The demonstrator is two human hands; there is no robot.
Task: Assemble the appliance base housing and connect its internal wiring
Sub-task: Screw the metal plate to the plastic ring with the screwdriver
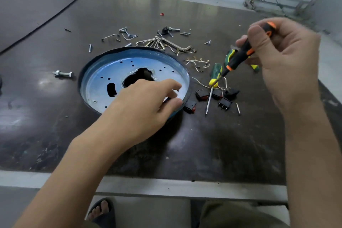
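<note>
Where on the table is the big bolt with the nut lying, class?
In the head view the bolt lies on the dark table, on the person's left, left of the round base and not touching it.

A left hand (146, 102) sits at the round base housing's (100, 83) right rim on a dark table (222, 144). The right hand (283, 57) grips an orange-and-black screwdriver (242, 55) above scattered switches (224, 103).
</note>
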